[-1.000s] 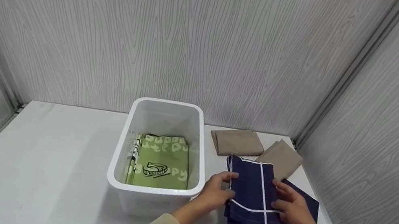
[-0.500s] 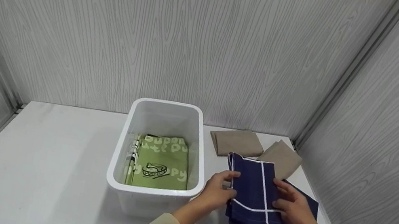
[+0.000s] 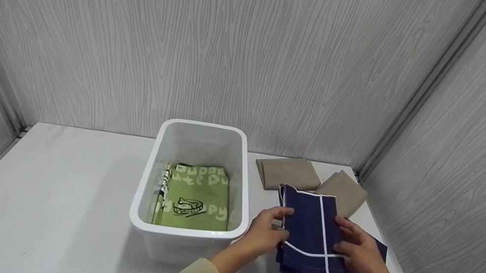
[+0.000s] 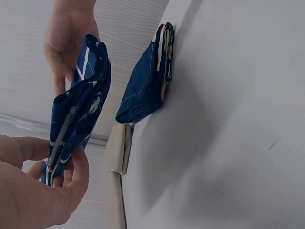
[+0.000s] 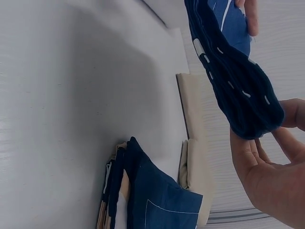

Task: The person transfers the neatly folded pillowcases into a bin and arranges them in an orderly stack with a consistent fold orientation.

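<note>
Both hands hold a folded navy cloth [image 3: 306, 232] with white lines between them, raised over the table. My left hand [image 3: 265, 233] pinches its left edge, thumb on top and fingers beneath; a zipper pull [image 4: 49, 164] shows at that edge in the left wrist view. My right hand [image 3: 359, 254] grips the opposite edge, where the right wrist view shows thick stacked layers [image 5: 238, 90]. Under and beyond the right hand lies a second folded navy cloth [image 5: 167, 195], its layered edge showing tan and white, partly hidden in the head view.
A white plastic bin [image 3: 142, 199] stands left of the hands with folded green printed cloth [image 3: 199, 199] inside. Two folded tan cloths, one at the back [image 3: 289, 173] and one to its right [image 3: 344, 193], lie on the white table [image 3: 46, 202]. Grey wood-grain panels [image 3: 218, 47] enclose it.
The held navy cloth has shifted very slightly up and to the right, both hands keeping their hold. The bin and the other cloths stay put.
</note>
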A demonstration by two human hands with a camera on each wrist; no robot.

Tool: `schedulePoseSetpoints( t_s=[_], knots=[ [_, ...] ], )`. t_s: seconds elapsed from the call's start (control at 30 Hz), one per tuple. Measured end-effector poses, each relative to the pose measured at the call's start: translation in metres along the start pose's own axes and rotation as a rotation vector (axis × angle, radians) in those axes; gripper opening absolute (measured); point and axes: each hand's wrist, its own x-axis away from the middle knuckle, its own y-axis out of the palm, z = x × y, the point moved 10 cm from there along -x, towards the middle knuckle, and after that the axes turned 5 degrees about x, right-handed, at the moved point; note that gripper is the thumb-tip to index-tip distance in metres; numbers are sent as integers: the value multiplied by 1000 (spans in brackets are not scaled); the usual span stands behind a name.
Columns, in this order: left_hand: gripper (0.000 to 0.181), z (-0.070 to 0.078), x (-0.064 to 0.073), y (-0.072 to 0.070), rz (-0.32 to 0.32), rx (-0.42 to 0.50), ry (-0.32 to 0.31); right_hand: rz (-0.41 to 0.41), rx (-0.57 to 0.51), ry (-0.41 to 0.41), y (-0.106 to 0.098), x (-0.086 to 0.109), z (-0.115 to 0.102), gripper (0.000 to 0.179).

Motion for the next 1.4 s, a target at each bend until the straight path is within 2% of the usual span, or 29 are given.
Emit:
schedulePoseSetpoints(
  t_s=[0.2, 0.73, 1.13, 1.4],
  knots=[
    [56, 1, 0, 0, -11, 13, -3, 5, 6, 6, 1, 3, -3, 75],
    [55, 15, 2, 2, -15, -7, 33, -2, 23, -33, -2, 5, -18, 74],
    [55, 33, 6, 1, -24, 18, 54, 25, 104, -70, -5, 11, -36, 73],
    [54, 48, 8, 0, -29, -11, 80, 7, 93, -85, -2, 14, -47, 73]
  ],
)
